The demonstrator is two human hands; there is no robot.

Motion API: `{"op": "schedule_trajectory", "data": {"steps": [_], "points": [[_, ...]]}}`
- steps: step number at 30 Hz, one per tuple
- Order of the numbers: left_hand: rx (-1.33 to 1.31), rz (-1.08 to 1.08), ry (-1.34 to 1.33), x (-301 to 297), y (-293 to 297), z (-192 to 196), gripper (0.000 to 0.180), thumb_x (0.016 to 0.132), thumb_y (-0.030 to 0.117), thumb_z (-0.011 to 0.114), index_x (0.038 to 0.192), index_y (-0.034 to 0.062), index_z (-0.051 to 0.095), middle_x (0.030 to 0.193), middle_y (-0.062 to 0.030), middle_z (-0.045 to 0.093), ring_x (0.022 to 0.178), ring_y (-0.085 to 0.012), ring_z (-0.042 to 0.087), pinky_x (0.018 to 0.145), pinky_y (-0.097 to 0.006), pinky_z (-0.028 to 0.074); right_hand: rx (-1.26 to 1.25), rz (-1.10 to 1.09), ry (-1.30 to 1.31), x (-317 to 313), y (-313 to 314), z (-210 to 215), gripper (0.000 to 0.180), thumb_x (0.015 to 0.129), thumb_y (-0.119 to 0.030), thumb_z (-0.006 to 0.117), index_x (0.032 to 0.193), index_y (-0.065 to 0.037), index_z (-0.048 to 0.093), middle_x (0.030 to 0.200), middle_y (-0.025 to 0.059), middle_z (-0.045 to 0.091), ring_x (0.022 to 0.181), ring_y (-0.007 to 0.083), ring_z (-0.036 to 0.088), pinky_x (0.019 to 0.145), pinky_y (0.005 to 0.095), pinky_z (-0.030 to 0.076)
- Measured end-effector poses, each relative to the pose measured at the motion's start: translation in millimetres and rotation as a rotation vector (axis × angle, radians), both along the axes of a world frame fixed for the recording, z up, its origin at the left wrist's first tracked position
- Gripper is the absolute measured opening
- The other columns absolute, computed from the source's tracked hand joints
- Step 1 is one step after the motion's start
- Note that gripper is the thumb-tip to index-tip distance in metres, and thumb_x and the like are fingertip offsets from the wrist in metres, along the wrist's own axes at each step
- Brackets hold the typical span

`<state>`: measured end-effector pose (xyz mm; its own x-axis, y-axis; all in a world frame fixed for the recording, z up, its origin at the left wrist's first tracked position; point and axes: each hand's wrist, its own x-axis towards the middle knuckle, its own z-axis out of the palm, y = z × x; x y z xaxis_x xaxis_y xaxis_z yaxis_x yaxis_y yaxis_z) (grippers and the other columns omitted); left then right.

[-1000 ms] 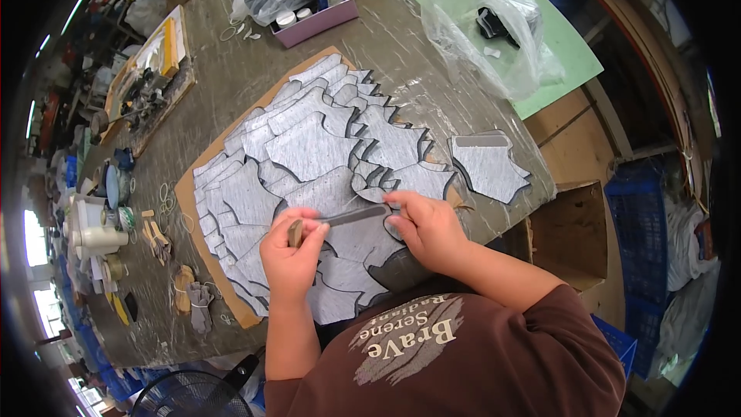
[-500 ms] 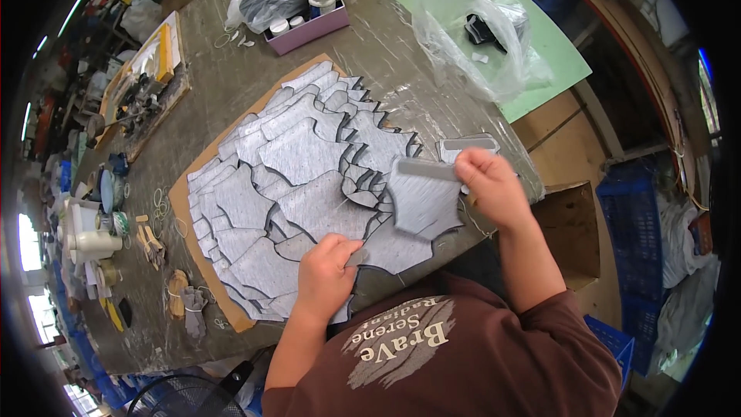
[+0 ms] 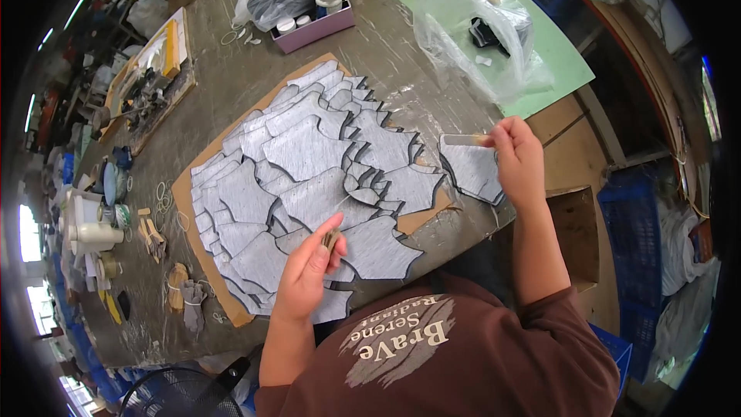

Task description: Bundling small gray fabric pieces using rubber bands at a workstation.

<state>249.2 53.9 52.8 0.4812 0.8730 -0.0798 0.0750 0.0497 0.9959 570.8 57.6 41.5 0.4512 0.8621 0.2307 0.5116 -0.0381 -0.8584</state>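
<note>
Grey shaped fabric panels with dark edges lie in overlapping rows across the table. My left hand is raised over the near panels, its fingers closed on a small bundle of brownish strips. To the right, separate from the rows, rests a small pile of panels, with a darker grey strip along the far edge of the top one. My right hand is at the right end of that strip, thumb and finger pinched; a small brownish bit shows at the fingertips, too blurred to name.
Brown cardboard lies under the rows. Beyond them stand a purple box with jars and a clear plastic bag on a green tabletop. Rubber bands and small bundles lie on the left. A fan stands below the table's edge.
The panel that my right hand held has gone from over the near rows to the pile at right. My right hand moved right and away; my left hand lifted, showing the brownish strips.
</note>
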Motion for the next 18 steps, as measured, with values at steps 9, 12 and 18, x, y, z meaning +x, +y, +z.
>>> {"op": "schedule_trajectory", "data": {"steps": [9, 12, 18], "points": [[-0.073, 0.071, -0.02, 16, -14, -13, 0.038, 0.091, 0.005, 0.048, 0.128, -0.0034, 0.046, 0.097, -0.006, 0.055, 0.077, -0.0113, 0.048, 0.07, -0.023, 0.041, -0.344, 0.656, 0.618, -126, -20, 7, 0.009, 0.084, -0.005, 0.061, 0.091, 0.001, 0.063, 0.076, 0.0041, 0.063, 0.06, 0.0076, 0.054, 0.055, 0.0215, 0.044], [0.267, 0.112, 0.192, 15, -14, -11, 0.038, 0.087, 0.001, 0.052, 0.125, -0.0008, 0.05, 0.096, -0.0087, 0.058, 0.08, -0.0141, 0.052, 0.072, -0.024, 0.043, -0.238, 0.691, 0.49, -131, -19, 7, 0.009, 0.081, -0.006, 0.066, 0.085, 0.002, 0.064, 0.075, 0.0052, 0.062, 0.066, 0.0093, 0.054, 0.06, 0.0246, 0.045], [0.325, 0.098, 0.228, 16, -14, -9, 0.036, 0.087, 0.001, 0.052, 0.123, -0.0008, 0.052, 0.09, -0.0073, 0.057, 0.073, -0.0127, 0.049, 0.067, -0.023, 0.042, -0.195, 0.706, 0.402, -131, -17, 4, 0.009, 0.08, -0.008, 0.066, 0.08, 0.0, 0.063, 0.071, 0.0048, 0.059, 0.066, 0.0108, 0.054, 0.059, 0.0249, 0.043]]}}
